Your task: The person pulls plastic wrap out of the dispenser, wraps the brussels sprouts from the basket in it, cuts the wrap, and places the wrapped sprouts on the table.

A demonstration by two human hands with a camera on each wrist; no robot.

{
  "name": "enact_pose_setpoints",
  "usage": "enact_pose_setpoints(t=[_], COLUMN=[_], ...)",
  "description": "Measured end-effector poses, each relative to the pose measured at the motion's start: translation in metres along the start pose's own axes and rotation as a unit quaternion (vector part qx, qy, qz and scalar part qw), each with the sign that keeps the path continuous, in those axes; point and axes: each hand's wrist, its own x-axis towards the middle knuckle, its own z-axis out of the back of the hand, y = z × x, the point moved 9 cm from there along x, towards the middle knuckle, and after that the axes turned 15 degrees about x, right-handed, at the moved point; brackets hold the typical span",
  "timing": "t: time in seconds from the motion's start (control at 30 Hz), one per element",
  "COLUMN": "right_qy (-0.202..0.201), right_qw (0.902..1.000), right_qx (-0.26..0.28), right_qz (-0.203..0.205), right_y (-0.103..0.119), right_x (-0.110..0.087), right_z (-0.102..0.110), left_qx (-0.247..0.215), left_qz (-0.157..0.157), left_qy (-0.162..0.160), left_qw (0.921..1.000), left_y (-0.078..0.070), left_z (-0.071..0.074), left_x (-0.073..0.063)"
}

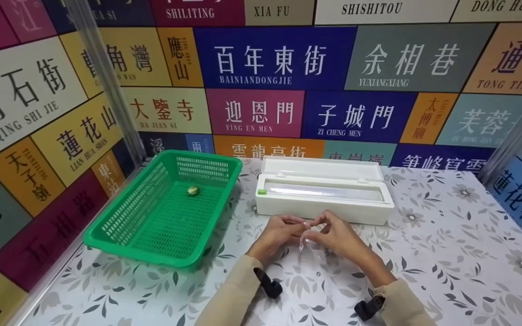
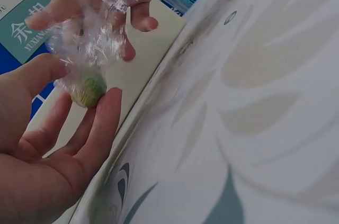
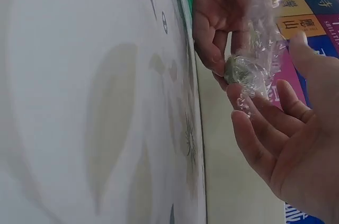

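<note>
My left hand (image 1: 281, 233) pinches a small round green item (image 2: 89, 92) between thumb and fingertips. Clear plastic film (image 2: 103, 38) covers the item, with crumpled ends standing up from it. Facing it, my right hand (image 1: 340, 235) has its fingers spread and loosely bent. In the right wrist view, the film (image 3: 265, 49) lies against the right fingertips, while the right thumb stands apart from it. Both hands are just in front of a long white box (image 1: 322, 210) whose lid is up; sheet film shows in its top window.
To the left stands a green plastic basket (image 1: 161, 258) with slotted walls. One small yellowish-green item (image 1: 192, 190) lies in it. A bright green slider (image 1: 262, 192) sits at the box's left end. The floral-patterned tablecloth (image 1: 447, 271) reaches back to the sign-printed walls.
</note>
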Motion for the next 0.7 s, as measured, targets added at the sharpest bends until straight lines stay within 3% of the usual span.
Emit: enact_pose_setpoints(t=[0.1,0.2,0.5,0.7], right_qy=[0.019,0.019,-0.016,-0.017], right_qw=[0.9995,0.9979,0.9891,0.9855], right_qx=[-0.026,-0.062,-0.116,-0.127], right_qz=[0.000,0.008,0.089,0.112], right_y=[0.001,0.005,0.023,0.028], right_x=[-0.002,-0.003,-0.006,-0.007], right_z=[-0.009,-0.013,-0.004,-0.002], left_qx=[0.026,0.029,-0.049,-0.039], left_qz=[0.005,0.009,-0.013,-0.027], left_qy=[-0.025,-0.025,0.050,0.046], left_qw=[0.9993,0.9992,0.9975,0.9978], left_y=[-0.001,-0.001,-0.002,-0.003], left_z=[0.005,0.005,-0.008,-0.005], left_x=[0.000,-0.001,-0.003,-0.003])
